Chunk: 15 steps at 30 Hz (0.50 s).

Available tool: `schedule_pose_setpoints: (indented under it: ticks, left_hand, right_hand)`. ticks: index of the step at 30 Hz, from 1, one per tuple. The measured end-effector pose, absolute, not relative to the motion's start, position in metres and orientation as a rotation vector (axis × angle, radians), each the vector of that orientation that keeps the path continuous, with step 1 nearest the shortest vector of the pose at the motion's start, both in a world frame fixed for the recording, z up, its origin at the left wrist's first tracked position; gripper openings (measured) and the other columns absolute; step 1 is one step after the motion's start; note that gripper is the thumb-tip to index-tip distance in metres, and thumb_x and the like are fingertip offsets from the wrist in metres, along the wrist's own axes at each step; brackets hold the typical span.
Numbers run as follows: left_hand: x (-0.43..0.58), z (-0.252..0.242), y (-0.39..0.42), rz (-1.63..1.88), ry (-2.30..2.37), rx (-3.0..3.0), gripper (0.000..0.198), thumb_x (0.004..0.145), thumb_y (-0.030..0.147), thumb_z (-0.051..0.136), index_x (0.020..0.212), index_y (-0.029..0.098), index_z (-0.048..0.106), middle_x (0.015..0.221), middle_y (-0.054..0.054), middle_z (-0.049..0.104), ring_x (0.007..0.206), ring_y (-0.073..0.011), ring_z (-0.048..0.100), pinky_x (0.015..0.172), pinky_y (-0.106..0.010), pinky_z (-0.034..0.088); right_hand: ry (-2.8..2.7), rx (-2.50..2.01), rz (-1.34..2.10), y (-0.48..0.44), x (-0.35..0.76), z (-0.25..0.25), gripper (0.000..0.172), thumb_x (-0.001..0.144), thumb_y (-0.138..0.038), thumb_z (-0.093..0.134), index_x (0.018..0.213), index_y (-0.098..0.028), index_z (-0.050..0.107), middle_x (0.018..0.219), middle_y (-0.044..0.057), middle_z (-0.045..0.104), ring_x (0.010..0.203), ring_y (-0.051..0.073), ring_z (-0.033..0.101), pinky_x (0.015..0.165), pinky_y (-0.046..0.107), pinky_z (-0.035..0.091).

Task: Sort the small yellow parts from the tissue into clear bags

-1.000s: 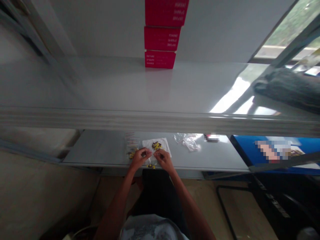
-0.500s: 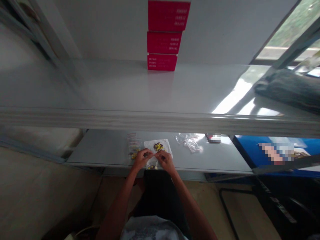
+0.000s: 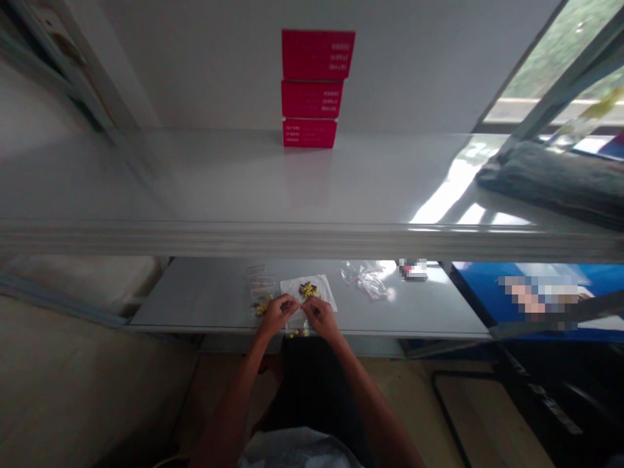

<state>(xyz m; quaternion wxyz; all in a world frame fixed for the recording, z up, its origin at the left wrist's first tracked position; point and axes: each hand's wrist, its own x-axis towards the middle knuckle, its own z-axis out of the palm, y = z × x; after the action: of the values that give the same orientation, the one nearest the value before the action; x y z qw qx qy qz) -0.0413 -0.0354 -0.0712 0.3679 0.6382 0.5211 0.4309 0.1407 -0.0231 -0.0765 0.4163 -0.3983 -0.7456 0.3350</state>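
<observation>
My left hand (image 3: 279, 312) and my right hand (image 3: 320, 314) are close together at the front edge of the grey table, fingers pinched on the top of a small clear bag (image 3: 298, 329). Small yellow pieces show low in that bag. Just behind my hands, a pile of yellow and dark pieces (image 3: 308, 290) lies on a white sheet (image 3: 326, 289). Left of my left hand lie clear bags (image 3: 260, 292), with yellow and dark pieces (image 3: 262, 308) in the nearer part.
Crumpled clear bags (image 3: 374, 284) lie at the right of the grey table (image 3: 195, 296). Above it runs a shelf (image 3: 205, 188) bearing stacked red boxes (image 3: 312, 99) and a grey cloth roll (image 3: 550, 179). A blue table (image 3: 480, 286) and a black-framed chair (image 3: 470, 409) are at the right.
The camera view has shifted slightly, so the red boxes appear lower. My hands remain at the small bag, whose yellow pieces now show more clearly below them.
</observation>
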Motion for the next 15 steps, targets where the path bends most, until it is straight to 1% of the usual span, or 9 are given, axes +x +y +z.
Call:
schedule_pose_setpoints:
  ticks: [5,10,13,15]
  left_hand:
    - [-0.041,-0.077,-0.033,1.112,1.314,1.639,0.030,0.087,0.047,0.064,0.081,0.018,0.067,0.080,-0.004,0.069,0.080,-0.0189,0.064,0.076,-0.029,0.050]
    - [-0.041,-0.078,-0.033,1.160,1.320,1.591,0.027,0.085,0.045,0.066,0.085,0.018,0.070,0.085,-0.006,0.072,0.083,-0.0197,0.066,0.079,-0.030,0.051]
    - [-0.045,-0.081,-0.033,1.212,1.317,1.495,0.026,0.084,0.043,0.068,0.088,0.018,0.073,0.088,-0.007,0.074,0.084,-0.0200,0.067,0.078,-0.029,0.051]
    - [-0.048,-0.084,-0.032,1.232,1.326,1.441,0.026,0.082,0.042,0.070,0.085,0.017,0.074,0.086,-0.007,0.075,0.082,-0.0202,0.068,0.077,-0.029,0.052]
  right_hand:
    - [-1.916,-1.087,0.834,-0.021,0.137,-0.081,0.032,0.097,-0.045,0.053,0.087,-0.018,0.067,0.068,0.000,0.059,0.060,0.014,0.050,0.060,0.024,0.036]
    - [-1.875,-1.049,0.840,-0.021,0.138,-0.082,0.036,0.099,-0.043,0.050,0.078,-0.018,0.064,0.069,0.001,0.059,0.065,0.014,0.052,0.064,0.025,0.036]
    - [-1.795,-1.061,0.807,-0.022,0.141,-0.081,0.036,0.099,-0.042,0.050,0.075,-0.017,0.062,0.067,0.000,0.057,0.064,0.014,0.050,0.062,0.024,0.035]
    - [-1.764,-1.067,0.787,-0.023,0.142,-0.081,0.037,0.098,-0.041,0.051,0.072,-0.017,0.060,0.065,0.000,0.057,0.062,0.014,0.048,0.061,0.025,0.034]
